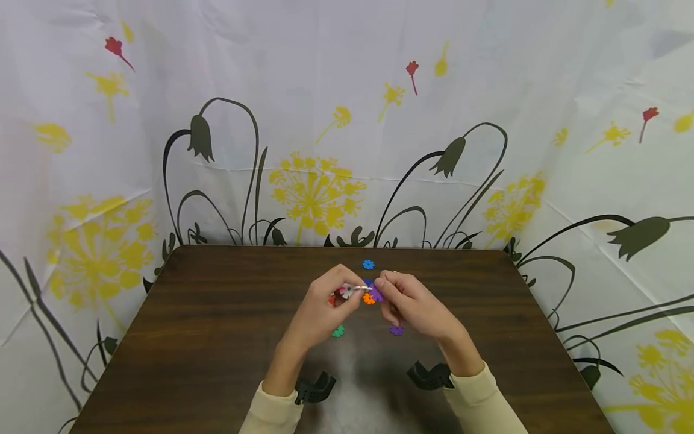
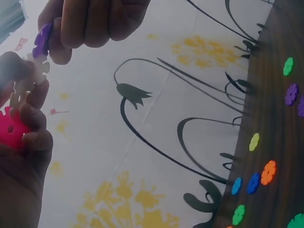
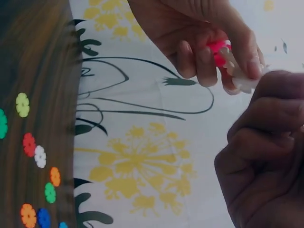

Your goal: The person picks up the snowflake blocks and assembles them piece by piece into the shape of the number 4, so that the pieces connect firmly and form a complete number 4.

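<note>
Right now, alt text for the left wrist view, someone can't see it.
The left hand holds a notched pink disc and white discs; the right hand pinches a purple disc at a white one's edge. More coloured discs lie on a dark table, with a flower-patterned backdrop behind.

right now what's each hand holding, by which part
Left hand: pink-white disc chain, by its white discs; right hand: purple disc, by its edge.

Purple disc [image 2: 42, 40], white disc [image 2: 42, 69], pink disc [image 2: 14, 137], brown table [image 1: 190, 313], floral-print white backdrop [image 1: 325, 66]
</note>
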A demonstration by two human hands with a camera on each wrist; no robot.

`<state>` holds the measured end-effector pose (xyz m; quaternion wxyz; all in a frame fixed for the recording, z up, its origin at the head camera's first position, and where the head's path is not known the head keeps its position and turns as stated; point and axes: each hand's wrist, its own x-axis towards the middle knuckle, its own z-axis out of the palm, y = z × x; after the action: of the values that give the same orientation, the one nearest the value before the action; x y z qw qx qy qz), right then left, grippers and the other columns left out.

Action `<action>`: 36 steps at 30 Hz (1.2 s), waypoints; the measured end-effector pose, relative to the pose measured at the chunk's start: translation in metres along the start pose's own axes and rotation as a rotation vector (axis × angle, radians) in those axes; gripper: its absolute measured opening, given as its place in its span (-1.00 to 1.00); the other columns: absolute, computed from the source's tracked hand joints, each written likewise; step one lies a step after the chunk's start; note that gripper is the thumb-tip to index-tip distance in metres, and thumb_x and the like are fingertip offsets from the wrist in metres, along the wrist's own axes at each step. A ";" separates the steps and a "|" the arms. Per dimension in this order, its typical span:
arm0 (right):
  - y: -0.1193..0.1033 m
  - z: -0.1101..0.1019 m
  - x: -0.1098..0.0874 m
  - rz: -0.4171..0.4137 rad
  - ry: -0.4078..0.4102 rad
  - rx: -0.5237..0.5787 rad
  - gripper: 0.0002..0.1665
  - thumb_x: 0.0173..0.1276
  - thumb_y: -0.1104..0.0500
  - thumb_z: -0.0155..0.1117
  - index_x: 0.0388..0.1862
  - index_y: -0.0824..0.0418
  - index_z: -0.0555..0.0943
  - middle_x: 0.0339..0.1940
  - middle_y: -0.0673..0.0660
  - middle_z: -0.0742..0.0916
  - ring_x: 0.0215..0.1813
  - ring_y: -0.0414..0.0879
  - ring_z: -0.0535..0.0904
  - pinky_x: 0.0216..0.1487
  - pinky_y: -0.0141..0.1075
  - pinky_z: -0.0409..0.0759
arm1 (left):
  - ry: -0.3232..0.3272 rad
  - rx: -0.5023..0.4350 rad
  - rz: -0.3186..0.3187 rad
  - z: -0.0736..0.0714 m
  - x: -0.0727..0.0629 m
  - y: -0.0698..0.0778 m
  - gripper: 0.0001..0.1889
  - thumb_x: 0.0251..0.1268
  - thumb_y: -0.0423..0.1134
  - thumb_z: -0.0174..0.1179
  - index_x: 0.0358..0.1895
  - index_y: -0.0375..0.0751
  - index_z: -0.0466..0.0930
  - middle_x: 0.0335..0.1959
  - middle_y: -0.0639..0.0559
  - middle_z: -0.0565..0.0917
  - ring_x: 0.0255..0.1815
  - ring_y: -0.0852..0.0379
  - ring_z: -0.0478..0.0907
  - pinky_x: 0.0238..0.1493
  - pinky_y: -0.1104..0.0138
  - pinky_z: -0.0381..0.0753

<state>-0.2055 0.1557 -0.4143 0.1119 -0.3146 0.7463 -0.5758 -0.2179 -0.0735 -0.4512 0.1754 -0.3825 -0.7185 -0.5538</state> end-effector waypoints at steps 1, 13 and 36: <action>-0.001 -0.001 0.000 -0.005 -0.021 0.000 -0.58 0.84 0.13 -0.13 -0.33 0.27 0.38 -0.70 0.16 0.45 -0.68 0.16 0.27 -0.66 -0.26 0.34 | 0.001 0.003 0.009 0.000 0.000 0.000 -0.84 0.48 -0.42 0.34 -0.08 -0.03 0.68 -0.22 0.10 0.62 -0.43 0.26 0.38 -0.48 0.46 0.41; 0.000 0.001 -0.001 0.010 -0.064 -0.116 -0.61 0.84 0.12 -0.15 -0.28 0.25 0.38 -0.70 -0.05 0.35 -0.67 -0.28 0.21 -0.60 -0.38 0.26 | -0.077 0.036 0.039 -0.007 -0.001 0.003 -0.80 0.46 -0.44 0.35 -0.05 -0.01 0.71 -0.17 0.13 0.63 -0.45 0.16 0.38 -0.47 0.36 0.43; 0.128 -0.007 -0.040 0.522 0.107 -0.652 -0.61 0.47 0.02 0.51 0.17 0.07 0.62 -0.34 -0.08 0.72 -0.37 -0.21 0.59 -0.36 -0.23 0.55 | 0.245 0.218 -0.004 -0.076 -0.015 0.008 -0.70 0.27 -0.63 0.40 -0.08 -0.17 0.69 -0.20 0.02 0.66 -0.49 0.19 0.29 -0.51 0.41 0.29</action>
<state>-0.2214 0.2028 -0.5389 0.1100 -0.1036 0.9489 -0.2771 -0.2152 -0.1484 -0.4316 0.3010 -0.2895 -0.7482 -0.5155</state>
